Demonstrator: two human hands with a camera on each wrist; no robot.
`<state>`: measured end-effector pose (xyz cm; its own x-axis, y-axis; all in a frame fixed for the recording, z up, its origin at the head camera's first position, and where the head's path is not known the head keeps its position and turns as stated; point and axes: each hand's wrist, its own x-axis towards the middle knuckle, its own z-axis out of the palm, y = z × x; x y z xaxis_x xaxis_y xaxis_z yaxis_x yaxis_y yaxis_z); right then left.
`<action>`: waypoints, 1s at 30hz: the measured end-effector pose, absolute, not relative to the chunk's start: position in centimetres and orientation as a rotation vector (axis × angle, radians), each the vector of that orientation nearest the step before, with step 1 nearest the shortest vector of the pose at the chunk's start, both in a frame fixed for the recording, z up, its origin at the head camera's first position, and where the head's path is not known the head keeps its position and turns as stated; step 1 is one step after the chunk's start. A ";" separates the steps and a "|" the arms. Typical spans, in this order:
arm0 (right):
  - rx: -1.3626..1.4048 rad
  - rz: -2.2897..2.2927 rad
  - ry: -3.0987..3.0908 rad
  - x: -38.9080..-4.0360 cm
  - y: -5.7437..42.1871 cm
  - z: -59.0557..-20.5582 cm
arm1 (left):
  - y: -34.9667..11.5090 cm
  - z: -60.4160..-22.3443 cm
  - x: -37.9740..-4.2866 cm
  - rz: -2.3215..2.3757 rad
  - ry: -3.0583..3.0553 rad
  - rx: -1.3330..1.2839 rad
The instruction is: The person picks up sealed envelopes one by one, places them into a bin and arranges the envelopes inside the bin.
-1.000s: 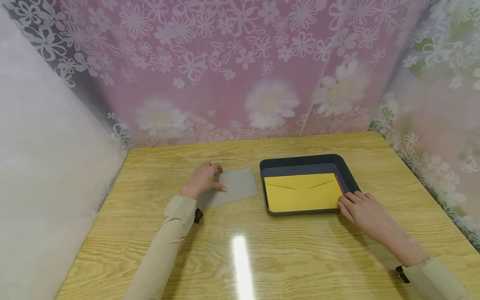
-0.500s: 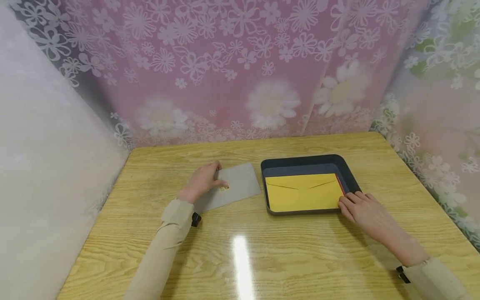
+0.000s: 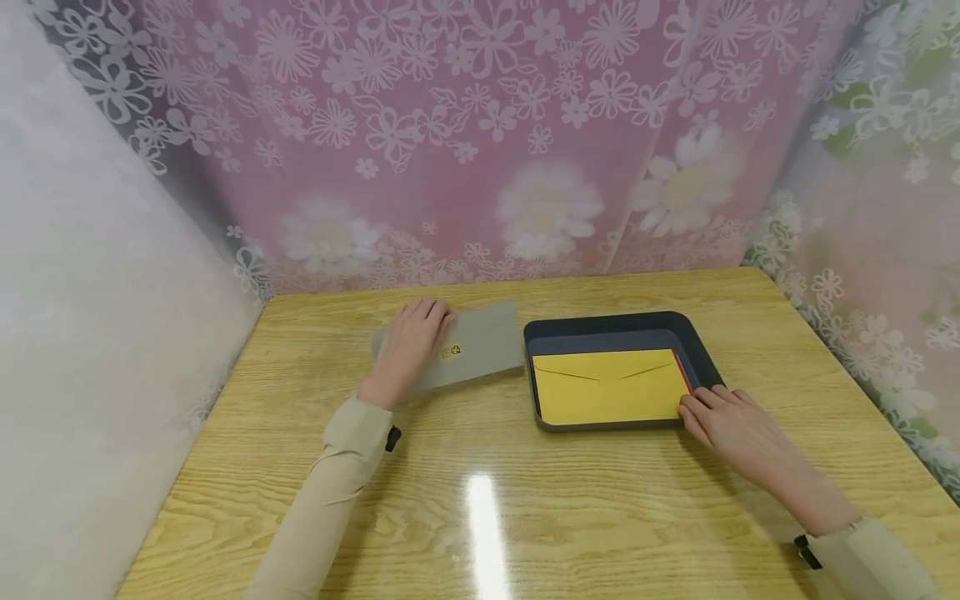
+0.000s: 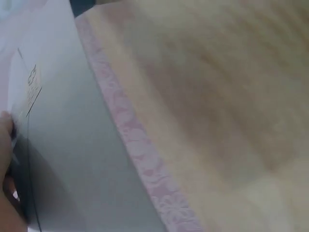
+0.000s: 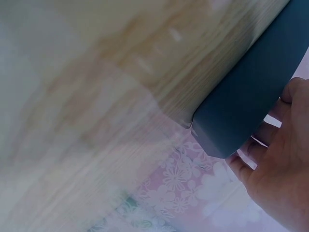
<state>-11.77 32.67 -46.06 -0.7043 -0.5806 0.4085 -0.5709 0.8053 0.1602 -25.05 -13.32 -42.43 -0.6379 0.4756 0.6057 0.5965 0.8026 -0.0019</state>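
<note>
My left hand (image 3: 411,342) grips a grey envelope (image 3: 483,337) by its left part, raised at a tilt over the table. A small pale yellow label with dark print shows on it beside my fingers. In the left wrist view the envelope (image 4: 82,140) fills the left side, with only part of the hand in sight. Just to the right stands a dark blue-grey tray (image 3: 592,323). A yellow envelope (image 3: 611,387) lies in it, flap lines upward, with a red edge (image 3: 682,372) peeking out at its right. My right hand (image 3: 738,429) holds the tray's front right corner, fingers over the rim.
The wood-grain table (image 3: 360,517) reaches a pink flowered curtain (image 3: 450,167) at the back. A white sheet (image 3: 97,292) stands along the left and another flowered curtain (image 3: 877,275) along the right.
My left hand has lifted the grey envelope off the table, tilting it and moving it slightly away; its printed label has come into sight. The right hand stays on the tray.
</note>
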 end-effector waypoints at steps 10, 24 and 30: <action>0.846 -0.021 -2.558 -11.8 32.9 -46.1 | -9.9 -39.2 -25.5 -0.195 -2.293 -0.756; 0.856 -0.023 -2.527 -11.8 32.8 -46.0 | -0.3 -35.8 -25.0 -0.401 -2.272 -0.891; 0.876 -0.023 -2.497 -12.0 32.9 -46.1 | 3.8 -35.6 -24.1 -0.453 -2.311 -0.975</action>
